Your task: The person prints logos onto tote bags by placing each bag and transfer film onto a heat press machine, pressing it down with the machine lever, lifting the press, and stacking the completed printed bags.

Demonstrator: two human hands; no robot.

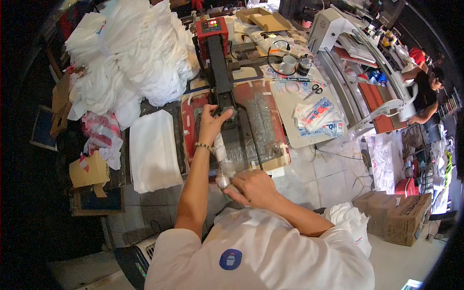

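A heat press [222, 72] with a red control box stands in front of me, its long dark arm pointing toward my body. My left hand [215, 124] grips the near part of that arm, thumb across it; some fingers are hidden. The press handle [220, 152], wrapped in whitish tape, runs down toward me. My right hand [254, 187] is closed at the handle's near end, close to my shirt. Below the arm lies the press bed [261, 125], red at the edges with a worn, greyish film-like cover.
Left of the press lie a flat white fabric stack [153, 150] and a big heap of white bags [133, 58]. On the right are scissors [315, 90], printed sheets [319, 115], a mug [287, 64] and another press [357, 72]. A person [426, 94] works beyond; cardboard boxes [394, 217] sit behind right.
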